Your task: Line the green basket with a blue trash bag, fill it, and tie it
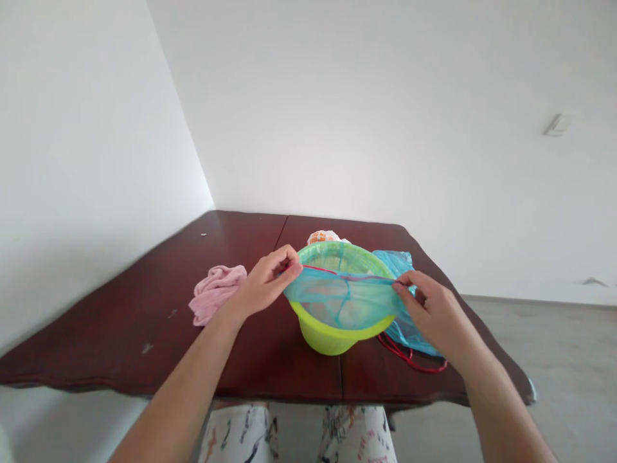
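A thin see-through blue drawstring bin bag (347, 297) is stretched across a yellow-green plastic basket (328, 342), its red drawstring running along the upper edge. My left hand (270, 278) pinches one end of that edge at the basket's left rim. At the right rim, my right hand (427, 302) pinches the other end between thumb and fingers. Part of the bag lines the inside of the basket. Behind and below my right hand lies more blue plastic (393, 260), with a loose red cord (419, 365) on the table; whether it is a separate bag I cannot tell.
A crumpled pink cloth (219, 292) lies on the dark red wooden table (159, 321), left of the basket. Behind the basket sits a white and orange bundle (324, 237), partly hidden. White walls (361, 116) border the table's back and left sides.
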